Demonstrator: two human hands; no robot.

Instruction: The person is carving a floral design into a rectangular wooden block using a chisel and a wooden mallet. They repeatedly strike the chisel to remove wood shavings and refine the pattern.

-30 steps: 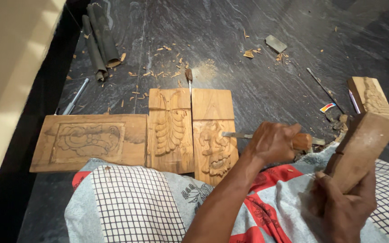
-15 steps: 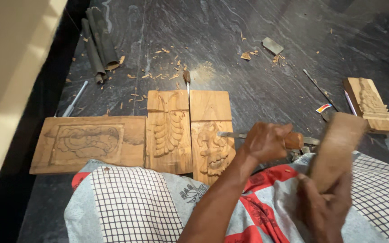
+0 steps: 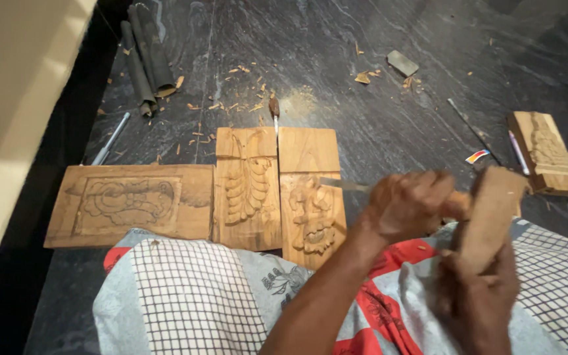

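2 hands work over the lap. The left hand (image 3: 405, 204) has its fingers (image 3: 428, 187) curled fully closed around a chisel (image 3: 346, 185), whose wooden handle end shows past the knuckles and whose flat metal blade reaches left, its tip over the right carved panel (image 3: 311, 200). The right hand (image 3: 478, 296) has its fingers wrapped tight around the lower end of a wooden mallet block (image 3: 491, 213), which stands upright and slightly tilted, its face just beside the chisel's handle end; whether they touch cannot be told because of blur.

3 carved panels lie side by side on the dark stone floor (image 3: 376, 98), edges touching: a wide panel (image 3: 129, 204) with a scroll pattern on the left, a narrow middle panel (image 3: 246, 187) with a leaf design, and the right one with a floral relief. A checked and red patterned cloth (image 3: 192, 302) covers the lap and overlaps the panels' near edges.

Another small tool (image 3: 274, 112) lies just above the panels, among wood chips (image 3: 231, 98). A further carved block (image 3: 547, 154) sits at the right, with a pen (image 3: 517, 150) and a thin rod (image 3: 471, 128) beside it. Dark rolled sheets (image 3: 146, 59) lie at upper left, well apart.
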